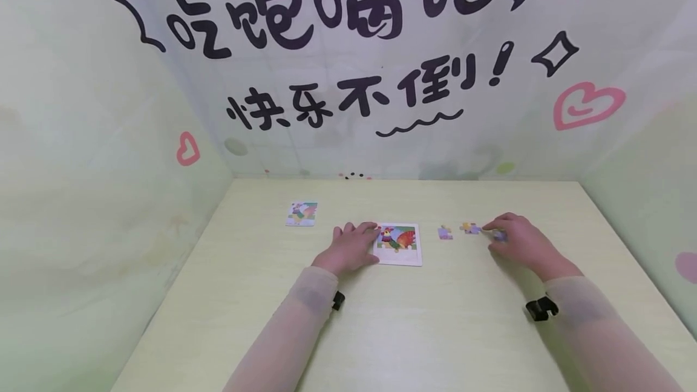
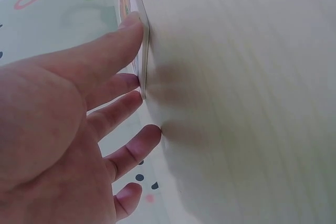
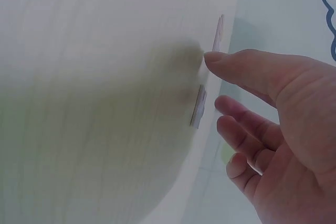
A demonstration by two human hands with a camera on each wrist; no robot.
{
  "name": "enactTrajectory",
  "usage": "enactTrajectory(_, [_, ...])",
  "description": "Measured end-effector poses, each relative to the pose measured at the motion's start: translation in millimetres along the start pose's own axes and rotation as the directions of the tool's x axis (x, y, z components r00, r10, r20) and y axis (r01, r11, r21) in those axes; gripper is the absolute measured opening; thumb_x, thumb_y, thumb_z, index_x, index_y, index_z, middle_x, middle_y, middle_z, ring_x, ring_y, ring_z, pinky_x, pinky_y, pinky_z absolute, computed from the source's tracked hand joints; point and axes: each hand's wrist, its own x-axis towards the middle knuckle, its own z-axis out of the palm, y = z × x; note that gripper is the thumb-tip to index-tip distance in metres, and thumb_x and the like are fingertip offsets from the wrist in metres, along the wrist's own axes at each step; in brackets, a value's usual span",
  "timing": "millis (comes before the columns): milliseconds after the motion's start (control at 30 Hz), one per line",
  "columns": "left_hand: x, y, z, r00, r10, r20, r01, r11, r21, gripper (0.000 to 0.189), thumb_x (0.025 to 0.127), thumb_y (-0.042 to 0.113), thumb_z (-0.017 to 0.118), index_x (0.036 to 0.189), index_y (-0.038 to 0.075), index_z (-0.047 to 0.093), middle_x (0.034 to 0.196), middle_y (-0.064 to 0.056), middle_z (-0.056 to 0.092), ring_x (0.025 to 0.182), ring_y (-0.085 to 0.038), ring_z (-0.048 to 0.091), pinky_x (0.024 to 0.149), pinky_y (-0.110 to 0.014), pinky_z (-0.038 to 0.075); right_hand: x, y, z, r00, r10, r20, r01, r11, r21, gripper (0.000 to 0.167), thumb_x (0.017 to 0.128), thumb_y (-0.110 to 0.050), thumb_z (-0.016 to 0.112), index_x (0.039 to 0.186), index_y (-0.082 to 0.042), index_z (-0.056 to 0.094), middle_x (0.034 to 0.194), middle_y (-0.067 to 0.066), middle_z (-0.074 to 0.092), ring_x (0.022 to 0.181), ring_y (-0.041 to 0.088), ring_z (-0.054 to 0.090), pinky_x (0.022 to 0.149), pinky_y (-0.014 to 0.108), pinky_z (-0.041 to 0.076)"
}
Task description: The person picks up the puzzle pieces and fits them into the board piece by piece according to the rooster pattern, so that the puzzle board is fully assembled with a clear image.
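A white square puzzle tray (image 1: pixel 400 257) lies on the table, partly filled with a rooster picture (image 1: pixel 396 238). My left hand (image 1: pixel 351 248) rests at the tray's left side, its thumb on the near left corner and its fingers extended towards the far corner. In the left wrist view the thumb (image 2: pixel 123 40) touches the tray's edge. My right hand (image 1: pixel 525 245) hovers low over a loose puzzle piece (image 3: pixel 198 107), partly covered by the hand in the head view. Its index fingertip is right beside an orange and purple puzzle piece (image 1: pixel 470 228).
Another loose purple puzzle piece (image 1: pixel 445 233) lies between the tray and my right hand. At the back left is a small card (image 1: pixel 302 213) with a rooster picture. Printed cloth walls (image 1: pixel 381 156) enclose the pale table (image 1: pixel 397 331) at the back and sides.
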Motion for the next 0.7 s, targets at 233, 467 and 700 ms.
enactTrajectory(233, [-0.2,-1.5,1.2,1.0,0.006,0.001,-0.006,1.0,0.008,0.075,0.097,0.048,0.068,0.161,0.025,0.038,0.17,0.006,0.03,0.135,-0.026,0.04,0.102,-0.045,0.03,11.1,-14.0,7.6,0.999,-0.044,-0.005,0.044,0.998,0.054,0.041,0.085,-0.01,0.08,0.124,-0.003,0.072,0.132,0.028,0.062,0.121,0.05,0.056,0.103,0.066,0.044])
enactTrajectory(467, [-1.3,-1.4,0.5,1.0,0.008,-0.002,-0.008,1.0,0.005,0.073,0.097,0.048,0.068,0.161,0.024,0.039,0.17,0.006,0.031,0.137,-0.027,0.04,0.102,-0.046,0.03,26.5,-29.7,13.2,0.994,-0.111,-0.001,0.11,0.99,0.084,0.041,0.084,-0.01,0.083,0.122,-0.001,0.072,0.128,0.021,0.068,0.118,0.043,0.061,0.104,0.061,0.045])
enactTrajectory(700, [1.1,-2.9,2.6,1.0,0.007,-0.003,-0.007,1.0,0.017,0.074,0.097,0.049,0.067,0.161,0.025,0.039,0.17,0.007,0.03,0.136,-0.026,0.039,0.102,-0.045,0.03,37.8,-43.3,16.0,0.995,-0.09,0.046,0.085,0.991,0.104,0.038,0.084,-0.009,0.082,0.122,-0.004,0.074,0.119,0.014,0.072,0.094,0.026,0.061,0.088,0.048,0.051])
